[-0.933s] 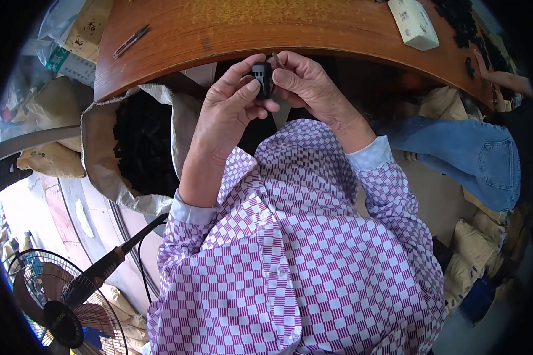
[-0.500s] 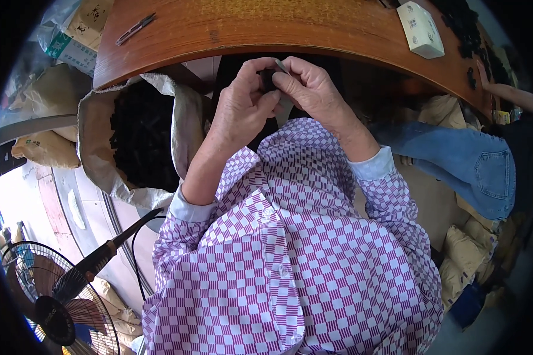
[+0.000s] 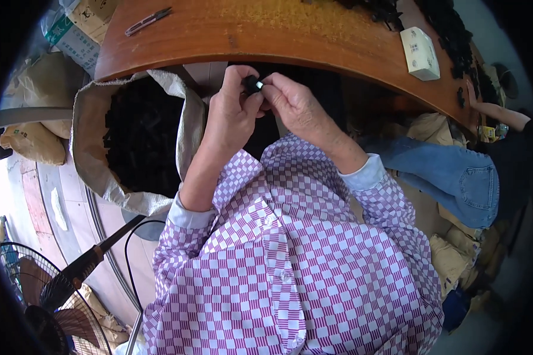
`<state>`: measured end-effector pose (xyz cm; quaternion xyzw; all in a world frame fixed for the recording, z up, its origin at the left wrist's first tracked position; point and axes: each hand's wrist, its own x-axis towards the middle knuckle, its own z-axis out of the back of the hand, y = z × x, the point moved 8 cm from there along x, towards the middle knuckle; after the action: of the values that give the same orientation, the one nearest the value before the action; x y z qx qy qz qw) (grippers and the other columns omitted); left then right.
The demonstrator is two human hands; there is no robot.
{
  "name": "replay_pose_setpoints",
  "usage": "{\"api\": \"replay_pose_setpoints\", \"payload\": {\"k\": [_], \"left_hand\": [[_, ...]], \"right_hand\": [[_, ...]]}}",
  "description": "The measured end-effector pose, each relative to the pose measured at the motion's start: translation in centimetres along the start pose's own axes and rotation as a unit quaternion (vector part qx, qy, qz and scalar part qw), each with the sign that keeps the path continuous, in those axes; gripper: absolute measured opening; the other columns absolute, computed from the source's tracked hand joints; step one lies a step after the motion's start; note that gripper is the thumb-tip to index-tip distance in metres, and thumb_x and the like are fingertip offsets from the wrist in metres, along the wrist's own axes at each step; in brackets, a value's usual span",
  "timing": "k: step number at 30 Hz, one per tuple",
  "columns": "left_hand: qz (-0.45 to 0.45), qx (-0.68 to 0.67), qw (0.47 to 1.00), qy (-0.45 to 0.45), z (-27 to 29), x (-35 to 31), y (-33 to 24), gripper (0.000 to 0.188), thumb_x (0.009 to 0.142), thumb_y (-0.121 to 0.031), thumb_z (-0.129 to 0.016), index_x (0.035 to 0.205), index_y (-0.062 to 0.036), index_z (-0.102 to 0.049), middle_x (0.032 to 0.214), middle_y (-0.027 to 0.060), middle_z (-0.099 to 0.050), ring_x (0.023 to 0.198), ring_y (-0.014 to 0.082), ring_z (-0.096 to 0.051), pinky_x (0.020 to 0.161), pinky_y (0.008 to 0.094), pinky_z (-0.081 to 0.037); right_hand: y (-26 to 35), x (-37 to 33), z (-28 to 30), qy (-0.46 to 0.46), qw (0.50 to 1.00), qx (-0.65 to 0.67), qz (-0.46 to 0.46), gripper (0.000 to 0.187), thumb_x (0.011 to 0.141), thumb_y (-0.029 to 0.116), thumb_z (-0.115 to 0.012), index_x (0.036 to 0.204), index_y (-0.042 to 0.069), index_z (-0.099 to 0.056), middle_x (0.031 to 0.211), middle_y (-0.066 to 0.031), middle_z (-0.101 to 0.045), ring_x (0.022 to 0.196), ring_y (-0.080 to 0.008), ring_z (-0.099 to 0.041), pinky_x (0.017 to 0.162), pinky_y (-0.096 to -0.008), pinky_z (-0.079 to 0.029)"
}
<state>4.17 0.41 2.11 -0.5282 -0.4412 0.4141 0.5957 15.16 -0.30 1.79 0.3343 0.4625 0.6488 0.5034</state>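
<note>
My left hand [image 3: 233,112] pinches a small black part [image 3: 251,83], possibly rubber or plastic, between thumb and fingertips. Its exact shape is mostly covered by the fingers. At the fingertips of my right hand [image 3: 296,103], closed in a pinch right beside it, a small pale shiny piece [image 3: 259,85] shows against the black part. Both hands are held above my lap, just off the near edge of the wooden table [image 3: 231,44]. To the left of my left hand stands a white woven sack [image 3: 186,133] with many black pieces [image 3: 143,136] inside.
On the table lie a utility knife or pen-like tool [image 3: 148,21], a white tissue pack [image 3: 420,54] and heaps of black parts [image 3: 450,41]. A person in blue jeans [image 3: 435,171] is at the right. A fan [image 3: 56,313] stands lower left; paper sacks [image 3: 450,260] lie lower right.
Both hands have moved slightly down and left, and the right wrist has turned. A thin grey blade-like piece upright at my right fingertips now shows only as a pale spot by the black part.
</note>
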Motion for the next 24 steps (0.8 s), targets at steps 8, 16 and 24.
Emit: {"api": "replay_pose_setpoints", "payload": {"k": [8, 16, 24], "left_hand": [[-0.013, 0.117, 0.989, -0.094, 2.6, 0.3, -2.0, 0.029, 0.086, 0.007, -0.052, 0.112, -0.0032, -0.044, 0.078, 0.0161, -0.063, 0.071, 0.0217, -0.067, 0.062, 0.0304, -0.054], [0.028, 0.299, 0.918, -0.259, 13.2, -2.2, -1.3, 0.026, 0.083, -0.004, -0.059, 0.108, -0.0076, -0.051, 0.072, 0.0114, -0.060, 0.063, 0.0201, -0.060, 0.061, 0.0318, -0.048], [-0.016, 0.508, 0.819, -0.268, 16.7, -4.4, -1.0, 0.037, 0.086, -0.009, -0.058, 0.122, -0.0119, -0.052, 0.117, 0.0134, -0.057, 0.107, 0.0279, -0.057, 0.081, 0.0375, -0.049]], "right_hand": [[3.0, 2.5, -1.3, -0.038, 0.995, 0.051, 0.072, 0.015, 0.098, 0.013, -0.045, 0.095, 0.001, -0.055, 0.067, -0.0011, -0.051, 0.060, -0.0080, -0.048, 0.055, -0.0237, -0.042], [0.0, 9.2, 12.0, -0.187, 0.939, -0.278, 0.079, 0.042, 0.088, 0.042, -0.060, 0.104, 0.003, -0.060, 0.087, -0.0112, -0.067, 0.081, -0.0217, -0.065, 0.068, -0.0317, -0.051], [-5.0, 13.8, 18.6, -0.203, 0.857, -0.472, -0.045, 0.033, 0.087, 0.035, -0.061, 0.090, 0.002, -0.063, 0.077, -0.0145, -0.066, 0.073, -0.0263, -0.065, 0.065, -0.0348, -0.049]]}}
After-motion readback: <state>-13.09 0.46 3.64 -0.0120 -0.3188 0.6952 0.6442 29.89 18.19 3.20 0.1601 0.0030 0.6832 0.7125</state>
